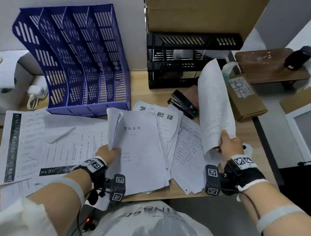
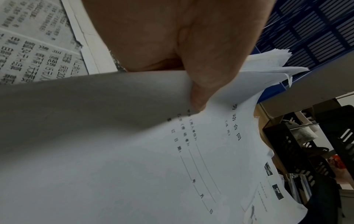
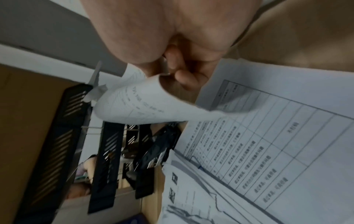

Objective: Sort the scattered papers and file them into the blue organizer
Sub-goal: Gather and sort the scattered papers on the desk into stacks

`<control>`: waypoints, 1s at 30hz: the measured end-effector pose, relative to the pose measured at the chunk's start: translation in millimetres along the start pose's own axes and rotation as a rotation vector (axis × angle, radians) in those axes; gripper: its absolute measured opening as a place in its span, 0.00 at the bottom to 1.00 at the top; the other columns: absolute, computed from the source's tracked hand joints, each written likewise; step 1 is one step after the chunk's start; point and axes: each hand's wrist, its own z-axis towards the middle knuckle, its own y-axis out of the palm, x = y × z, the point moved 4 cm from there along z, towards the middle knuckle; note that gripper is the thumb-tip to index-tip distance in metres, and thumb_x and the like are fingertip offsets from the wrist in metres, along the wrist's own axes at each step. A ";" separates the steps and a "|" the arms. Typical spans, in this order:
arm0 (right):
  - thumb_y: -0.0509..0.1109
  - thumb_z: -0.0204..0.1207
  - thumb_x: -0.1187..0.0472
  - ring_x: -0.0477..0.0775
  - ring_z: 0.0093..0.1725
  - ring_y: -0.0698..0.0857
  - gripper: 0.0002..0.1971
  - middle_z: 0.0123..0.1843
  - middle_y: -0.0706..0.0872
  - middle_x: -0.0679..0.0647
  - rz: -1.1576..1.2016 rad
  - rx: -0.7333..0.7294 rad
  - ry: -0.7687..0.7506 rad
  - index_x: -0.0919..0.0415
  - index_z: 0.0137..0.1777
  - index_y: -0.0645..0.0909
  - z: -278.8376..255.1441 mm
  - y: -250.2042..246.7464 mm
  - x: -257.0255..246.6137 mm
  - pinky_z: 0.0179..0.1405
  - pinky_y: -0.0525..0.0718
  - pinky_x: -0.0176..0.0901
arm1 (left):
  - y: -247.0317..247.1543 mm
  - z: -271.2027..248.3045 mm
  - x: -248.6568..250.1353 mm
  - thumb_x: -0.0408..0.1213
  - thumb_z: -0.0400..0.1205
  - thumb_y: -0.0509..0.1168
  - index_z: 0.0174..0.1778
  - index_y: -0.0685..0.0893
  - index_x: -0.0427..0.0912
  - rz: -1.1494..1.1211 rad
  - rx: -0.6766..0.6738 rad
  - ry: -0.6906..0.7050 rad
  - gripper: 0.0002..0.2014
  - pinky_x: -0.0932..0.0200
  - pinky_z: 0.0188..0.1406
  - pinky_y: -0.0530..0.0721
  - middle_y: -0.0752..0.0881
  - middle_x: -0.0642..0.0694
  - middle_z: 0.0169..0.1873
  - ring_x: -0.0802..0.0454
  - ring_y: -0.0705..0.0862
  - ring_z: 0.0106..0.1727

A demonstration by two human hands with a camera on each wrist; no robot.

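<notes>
My left hand (image 1: 109, 154) pinches the near edge of a stapled contract (image 1: 138, 148), thumb on top, lifting it off the scattered papers (image 1: 185, 149) spread along the bench's (image 1: 141, 82) front edge. My right hand (image 1: 229, 144) grips a curled sheet (image 1: 214, 104) raised above the bench's right side. The blue organizer (image 1: 76, 59) stands at the back left, a black stapler (image 1: 183, 103) beside the papers.
</notes>
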 end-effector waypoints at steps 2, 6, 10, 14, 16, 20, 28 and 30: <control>0.62 0.82 0.51 0.59 0.27 0.80 0.19 0.36 0.85 0.60 0.010 0.018 0.023 0.68 0.56 0.82 -1.5 -4.5 7.1 0.32 0.83 0.48 | 0.6 1.4 -2.3 0.42 0.78 0.71 0.63 0.85 0.31 -0.022 -0.005 -0.001 0.22 0.41 0.62 0.86 0.89 0.29 0.57 0.32 0.87 0.58; 0.60 0.85 0.56 0.57 0.24 0.77 0.14 0.33 0.81 0.60 -0.002 0.024 0.020 0.65 0.59 0.80 -8.4 -10.3 19.0 0.26 0.81 0.42 | 1.1 4.7 -5.8 0.40 0.80 0.70 0.62 0.85 0.30 -0.024 0.002 0.009 0.19 0.42 0.60 0.87 0.89 0.30 0.54 0.32 0.88 0.56; 0.63 0.83 0.57 0.61 0.31 0.85 0.11 0.32 0.86 0.65 0.061 -0.014 -0.027 0.63 0.59 0.80 -14.2 -11.6 21.0 0.44 0.90 0.53 | 4.4 5.7 -8.2 0.39 0.83 0.68 0.64 0.83 0.30 -0.002 -0.004 0.011 0.18 0.49 0.54 0.83 0.87 0.32 0.53 0.37 0.84 0.52; 0.68 0.81 0.65 0.59 0.41 0.88 0.08 0.48 0.89 0.65 0.105 -0.162 -0.076 0.64 0.58 0.81 -19.9 -5.2 27.7 0.44 0.91 0.49 | 9.7 7.2 -11.7 0.39 0.84 0.67 0.67 0.82 0.29 0.016 0.003 0.010 0.20 0.51 0.51 0.81 0.85 0.33 0.52 0.37 0.82 0.51; 0.71 0.79 0.63 0.59 0.45 0.88 0.09 0.52 0.89 0.63 -0.095 -0.180 -0.072 0.61 0.57 0.81 -20.1 -2.0 38.9 0.50 0.90 0.55 | 11.6 8.1 -14.1 0.38 0.84 0.66 0.66 0.82 0.27 0.016 0.020 0.009 0.20 0.51 0.50 0.80 0.83 0.35 0.49 0.37 0.82 0.49; 0.70 0.80 0.61 0.55 0.40 0.88 0.08 0.50 0.90 0.64 -0.322 -0.423 0.081 0.65 0.54 0.84 -33.5 14.6 58.4 0.41 0.88 0.42 | 6.8 3.6 -12.7 0.38 0.85 0.66 0.65 0.82 0.27 0.025 0.074 0.025 0.19 0.51 0.47 0.77 0.82 0.35 0.47 0.38 0.80 0.48; 0.70 0.79 0.66 0.54 0.50 0.89 0.17 0.57 0.87 0.62 -0.118 -0.779 0.243 0.63 0.67 0.77 -72.4 86.5 60.8 0.51 0.87 0.50 | -31.8 -5.6 -20.6 0.43 0.81 0.68 0.53 0.80 0.39 -0.045 0.103 -0.013 0.12 0.50 0.51 0.80 0.84 0.35 0.49 0.39 0.81 0.50; 0.70 0.79 0.68 0.55 0.38 0.87 0.04 0.46 0.86 0.63 -0.072 -0.753 0.274 0.65 0.53 0.82 -76.0 105.1 57.3 0.44 0.85 0.53 | -39.7 -5.2 -32.4 0.44 0.81 0.69 0.55 0.81 0.37 -0.097 0.087 -0.057 0.14 0.48 0.55 0.84 0.86 0.35 0.51 0.37 0.85 0.52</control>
